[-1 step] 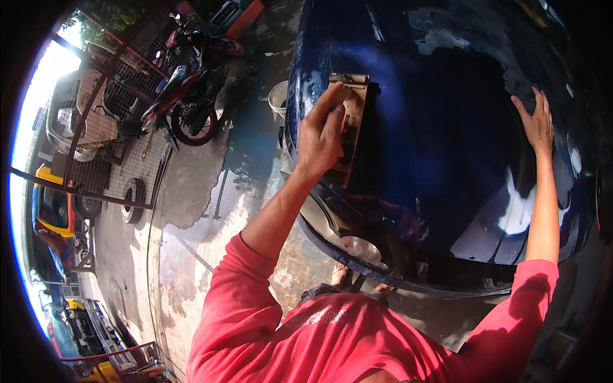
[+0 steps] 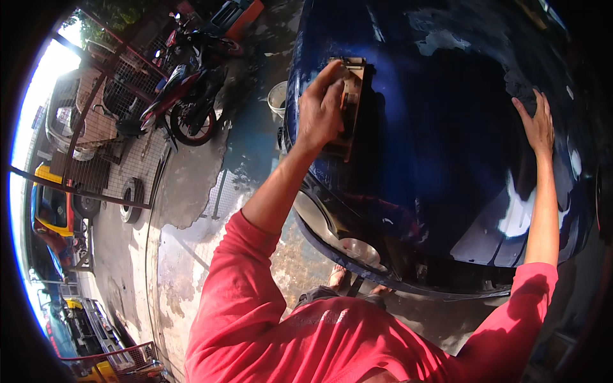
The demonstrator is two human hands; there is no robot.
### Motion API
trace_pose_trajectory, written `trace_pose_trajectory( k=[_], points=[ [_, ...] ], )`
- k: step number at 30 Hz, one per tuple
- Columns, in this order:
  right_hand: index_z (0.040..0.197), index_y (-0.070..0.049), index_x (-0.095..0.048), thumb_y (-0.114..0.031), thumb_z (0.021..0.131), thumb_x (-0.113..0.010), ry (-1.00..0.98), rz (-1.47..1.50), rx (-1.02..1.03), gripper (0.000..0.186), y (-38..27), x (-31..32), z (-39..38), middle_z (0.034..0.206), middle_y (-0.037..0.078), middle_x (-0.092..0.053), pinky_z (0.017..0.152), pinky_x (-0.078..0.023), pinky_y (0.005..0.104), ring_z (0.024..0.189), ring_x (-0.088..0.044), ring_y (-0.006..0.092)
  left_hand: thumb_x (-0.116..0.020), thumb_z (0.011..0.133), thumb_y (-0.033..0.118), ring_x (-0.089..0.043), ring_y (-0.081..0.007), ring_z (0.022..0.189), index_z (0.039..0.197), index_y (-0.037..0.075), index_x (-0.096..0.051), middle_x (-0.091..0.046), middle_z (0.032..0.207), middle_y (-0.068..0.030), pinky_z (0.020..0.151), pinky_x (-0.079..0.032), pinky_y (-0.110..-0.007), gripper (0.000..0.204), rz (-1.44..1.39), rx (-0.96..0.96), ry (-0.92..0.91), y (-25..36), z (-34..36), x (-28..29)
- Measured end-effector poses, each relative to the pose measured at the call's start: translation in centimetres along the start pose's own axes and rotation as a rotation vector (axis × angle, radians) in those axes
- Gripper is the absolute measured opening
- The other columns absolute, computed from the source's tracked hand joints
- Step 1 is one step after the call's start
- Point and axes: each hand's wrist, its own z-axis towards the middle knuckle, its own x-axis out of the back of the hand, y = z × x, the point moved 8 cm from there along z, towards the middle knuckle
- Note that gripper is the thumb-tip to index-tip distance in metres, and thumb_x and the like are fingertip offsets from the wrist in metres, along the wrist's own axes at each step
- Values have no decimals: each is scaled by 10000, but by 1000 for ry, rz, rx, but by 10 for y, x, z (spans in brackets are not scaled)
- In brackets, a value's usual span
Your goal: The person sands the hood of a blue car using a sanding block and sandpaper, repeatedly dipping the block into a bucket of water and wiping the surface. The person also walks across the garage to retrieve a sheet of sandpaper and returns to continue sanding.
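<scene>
A dark blue car hood (image 2: 440,147) stretches out ahead of me, with dull grey patches and wet-looking streaks. My left hand (image 2: 321,112) is closed around a long tan sanding block (image 2: 351,108), which lies lengthwise near the hood's left edge. The palm and fingers cover much of the block, and its underside is hidden. On the right side of the hood, my right hand (image 2: 539,122) rests with its fingers spread, holding nothing. Both arms reach forward over the front of the car.
A headlight (image 2: 361,250) and the bumper edge (image 2: 319,236) curve close to my legs. Left of the car a white bucket (image 2: 277,97) stands on the floor. Farther left are a motorcycle (image 2: 182,96), a loose tyre (image 2: 131,198) and a mesh fence (image 2: 137,153).
My left hand has slid the sanding block forward along the hood, away from me and slightly left. My right hand has stayed in place.
</scene>
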Motion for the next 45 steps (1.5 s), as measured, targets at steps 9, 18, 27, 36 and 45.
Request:
trace_pose_trajectory(
  k=[9, 18, 27, 36, 45],
  points=[
    [1682, -206, -466, -863, 946, -614, -35, 7, -41, 997, -6, 7, 3, 1771, 171, -410, 1253, -418, 547, 1571, -463, 439, -595, 1102, 204, -722, -211, 599, 1583, 71, -610, -810, 1103, -174, 570, -616, -358, 499, 42, 22, -14, -2, 5, -3],
    [1678, -202, -469, -865, 948, -610, 7, 14, 14, 996, -1, 2, 5, 1772, 172, -409, 1250, -422, 549, 1563, -474, 438, -590, 1104, 248, -667, -188, 509, 1565, 67, -638, -726, 768, -110, 541, -574, -347, 498, 66, -103, -9, 1, 52, 2],
    [1680, -250, -469, -890, 930, -604, -69, 4, -87, 994, -10, 12, -2, 1788, 151, -391, 1251, -411, 586, 1577, -465, 417, -540, 1128, 168, -765, -144, 843, 1615, 25, -561, -800, 1250, -113, 709, -613, -305, 507, 137, -124, -110, 3, -37, 15],
    [1686, -216, -465, -881, 936, -605, -42, -2, -54, 1012, -5, 5, 2, 1792, 155, -383, 1251, -433, 566, 1580, -464, 419, -561, 1120, 270, -679, -189, 534, 1571, 95, -626, -813, 992, -166, 556, -593, -362, 488, 272, -76, -96, 6, 77, 15],
    [1703, -217, -456, -922, 899, -604, -64, 0, -95, 1080, -11, 11, -2, 1798, 145, -376, 1250, -426, 582, 1575, -460, 453, -509, 1114, 126, -738, -166, 692, 1631, 56, -544, -768, 1363, -142, 557, -588, -279, 523, 89, -39, -31, -15, -78, 26]
  ],
)
